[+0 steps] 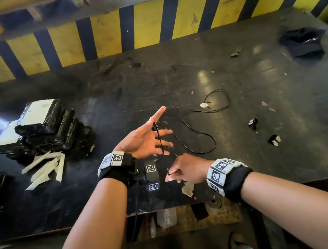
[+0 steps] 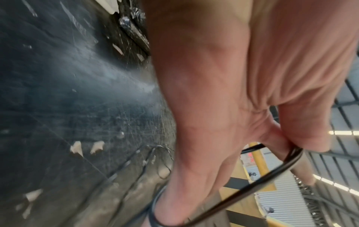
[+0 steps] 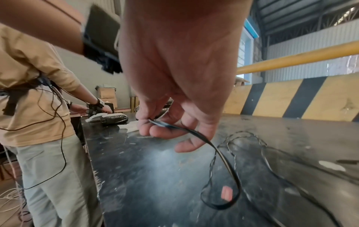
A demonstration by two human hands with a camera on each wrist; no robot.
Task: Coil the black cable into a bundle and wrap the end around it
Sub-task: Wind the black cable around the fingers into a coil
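The left hand (image 1: pixel 144 141) is held palm up above the dark desk (image 1: pixel 243 146), its fingers (image 1: pixel 165 132) spread and nearly straight, the index finger pointing away from the person. The black cable (image 1: pixel 198 132) runs in a loop across these spread fingers, from near the thumb and index finger down to the little finger. The left wrist view shows the same loop (image 2: pixel 272 179) passing under the thumb (image 2: pixel 303 122) and round the outer fingers, though motion blur hides how many turns lie there.

The right hand (image 1: pixel 184 171) is lower and nearer the person, just beside the left wrist band. Its thumb and fingers (image 3: pixel 155 130) pinch a stretch of the black cable (image 3: pixel 227 161), which bends away from the pinch and hangs in a loop just above the desk (image 3: pixel 155 176).

The rest of the cable lies loose on the desk beyond both hands, snaking in wide curves to a further loop near a small pale round object (image 1: pixel 204 105); what that object is cannot be told.

At the left of the desk stands a stack of black-wrapped packs with white faces (image 1: pixel 42 126), with white paper strips (image 1: pixel 45 168) in front of it. A dark folded cloth (image 1: pixel 303 42) lies at the far right corner. Small scraps (image 1: pixel 274 139) are scattered at the right. Behind the desk runs a yellow and black striped barrier (image 1: pixel 147 23). The right wrist view shows another person in a tan shirt (image 3: pixel 33 92) standing at the desk's left end.
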